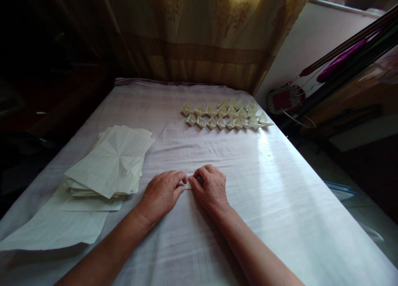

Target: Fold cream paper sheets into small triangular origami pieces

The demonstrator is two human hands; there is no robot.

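Observation:
My left hand and my right hand meet at the middle of the table, fingers curled and pressed together on a small folded piece of cream paper. Only a sliver of that paper shows between the fingertips. A stack of creased cream paper sheets lies to the left of my left hand. Several small folded paper boats stand in two rows at the far side of the table.
A pale cloth covers the table. A patterned curtain hangs behind the far edge. Rods and a round red object lean at the right. A larger loose sheet lies under the stack at front left.

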